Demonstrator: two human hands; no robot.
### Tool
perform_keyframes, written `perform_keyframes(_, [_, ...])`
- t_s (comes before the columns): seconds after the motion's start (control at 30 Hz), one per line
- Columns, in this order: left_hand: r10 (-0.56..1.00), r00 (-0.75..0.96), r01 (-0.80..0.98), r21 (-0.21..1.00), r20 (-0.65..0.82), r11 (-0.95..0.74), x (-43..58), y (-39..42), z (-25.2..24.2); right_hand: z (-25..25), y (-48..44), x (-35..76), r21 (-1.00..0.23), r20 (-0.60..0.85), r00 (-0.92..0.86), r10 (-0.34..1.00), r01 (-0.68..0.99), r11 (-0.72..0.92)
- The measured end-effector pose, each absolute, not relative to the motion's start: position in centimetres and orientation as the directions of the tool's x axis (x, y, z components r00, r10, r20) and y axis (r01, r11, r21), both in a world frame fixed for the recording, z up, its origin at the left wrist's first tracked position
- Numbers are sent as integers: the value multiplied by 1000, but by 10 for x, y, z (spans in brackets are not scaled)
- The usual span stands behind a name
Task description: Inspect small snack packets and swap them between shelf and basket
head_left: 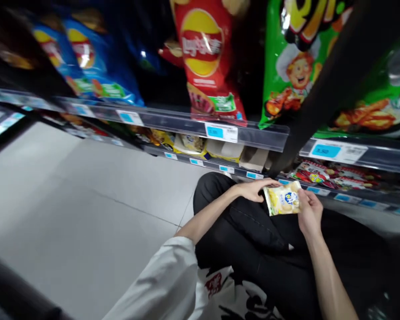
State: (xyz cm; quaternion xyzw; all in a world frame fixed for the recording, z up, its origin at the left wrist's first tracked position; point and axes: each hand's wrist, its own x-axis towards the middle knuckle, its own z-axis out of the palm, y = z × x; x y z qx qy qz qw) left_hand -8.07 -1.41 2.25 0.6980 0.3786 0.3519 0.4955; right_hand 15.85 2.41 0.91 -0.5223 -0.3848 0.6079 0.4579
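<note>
A small pale-yellow snack packet (282,198) with a blue logo is held above my lap. My right hand (310,211) grips it by its right end, thumb on the front face and the other fingers partly hidden behind. At the packet's left end is my left hand (253,190), its thumb and fingers apart around the upper left corner. Whether the left fingertips touch the packet I cannot make out. Just beyond both hands runs the low shelf with opened cardboard display boxes (253,158) and a red-and-white group of snack packets (315,173).
Above hang a red chip bag (206,53), blue chip bags (90,58) and a green snack bag (291,75) on a shelf with a clear price rail (173,123). A dark upright post (330,84) divides the shelving. Grey floor tiles (96,195) lie to the left.
</note>
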Motion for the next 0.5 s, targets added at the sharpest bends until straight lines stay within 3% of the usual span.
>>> perform_keyframes(0.13, [934, 321, 371, 887, 155, -274, -57, -46, 42, 16, 22, 157, -906, -347, -83, 934, -228, -357])
perform_keyframes(0.3, [979, 91, 653, 731, 181, -196, -8, -75, 39, 25, 13, 155, -909, -317, -125, 940, -242, -339])
perform_keyframes(0.5, [955, -39, 709, 682, 295, -182, 6, -82, 25, 30, -2, 158, -941, -245, -202, 948, -185, -283])
